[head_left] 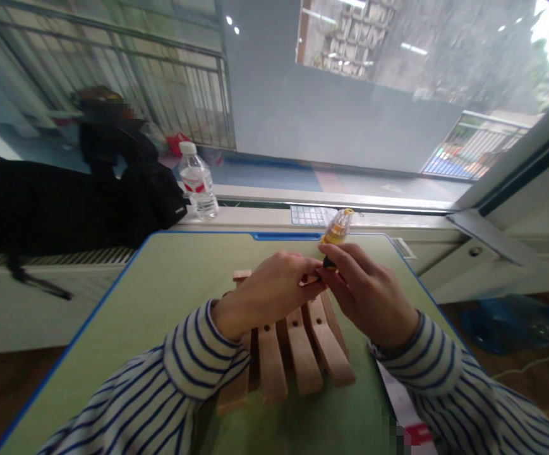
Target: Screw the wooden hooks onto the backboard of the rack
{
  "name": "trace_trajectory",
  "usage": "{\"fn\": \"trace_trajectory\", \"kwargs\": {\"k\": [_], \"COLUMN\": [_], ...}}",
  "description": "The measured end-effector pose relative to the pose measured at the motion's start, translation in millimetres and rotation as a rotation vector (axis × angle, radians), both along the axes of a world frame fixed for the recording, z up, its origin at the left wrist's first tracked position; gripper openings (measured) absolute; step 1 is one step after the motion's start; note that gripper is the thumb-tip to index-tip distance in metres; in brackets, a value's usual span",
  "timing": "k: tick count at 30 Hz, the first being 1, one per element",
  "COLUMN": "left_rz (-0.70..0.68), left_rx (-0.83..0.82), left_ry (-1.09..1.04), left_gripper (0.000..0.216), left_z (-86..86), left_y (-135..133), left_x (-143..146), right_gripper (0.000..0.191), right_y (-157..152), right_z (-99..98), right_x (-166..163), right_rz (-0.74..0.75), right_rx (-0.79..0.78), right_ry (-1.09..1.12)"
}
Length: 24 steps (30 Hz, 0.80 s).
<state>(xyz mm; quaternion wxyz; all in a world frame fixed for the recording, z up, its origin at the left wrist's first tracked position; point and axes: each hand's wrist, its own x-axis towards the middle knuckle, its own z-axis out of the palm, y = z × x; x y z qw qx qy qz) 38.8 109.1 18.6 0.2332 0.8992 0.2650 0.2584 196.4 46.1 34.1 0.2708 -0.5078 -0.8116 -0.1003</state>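
Observation:
My right hand is closed around a screwdriver with a clear and yellow handle, which tilts up and away past the fingers. A black part of it shows between thumb and forefinger. My left hand is pinched close to the right fingertips, by the screwdriver's lower end; whatever it holds there is hidden. Beneath both hands lies a wooden piece with several pale slats, each slat with a dark hole near its upper part. My left wrist and forearm cover some of this wooden piece.
The green table has a blue edge. A water bottle and a white gridded item sit on the window ledge. Black bags are at left. A paper lies under my right sleeve. A large blue plastic bottle is on the floor.

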Motion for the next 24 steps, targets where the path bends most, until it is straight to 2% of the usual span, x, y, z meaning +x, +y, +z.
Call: {"fn": "trace_trajectory", "kwargs": {"k": [4, 7, 11, 14, 17, 24], "left_rz": [0.093, 0.083, 0.067, 0.052, 0.039, -0.024], "left_rx": [0.041, 0.052, 0.071, 0.056, 0.04, 0.009], "left_ry": [-0.012, -0.014, -0.002, 0.011, 0.01, -0.017], "left_gripper": [0.017, 0.015, 0.017, 0.016, 0.015, 0.014], "left_z": [0.4, 1.9, 4.2, 4.0, 2.5, 2.2], "left_y": [-1, -2, -2, -2, -1, -1], "left_x": [0, -2, -3, -3, -2, -2], "right_gripper": [0.032, 0.035, 0.042, 0.037, 0.03, 0.03], "right_y": [-3, -4, -2, 0, 2, 2], "right_z": [0.2, 3.2, 9.3, 10.4, 7.7, -0.3], "right_x": [0, 1, 5, 8, 9, 7], "right_rz": [-0.014, -0.005, 0.096, 0.139, 0.122, 0.027], "right_rx": [0.006, -0.05, -0.112, -0.132, -0.114, -0.094], "right_ry": [-0.018, 0.001, 0.064, 0.082, 0.088, 0.068]}}
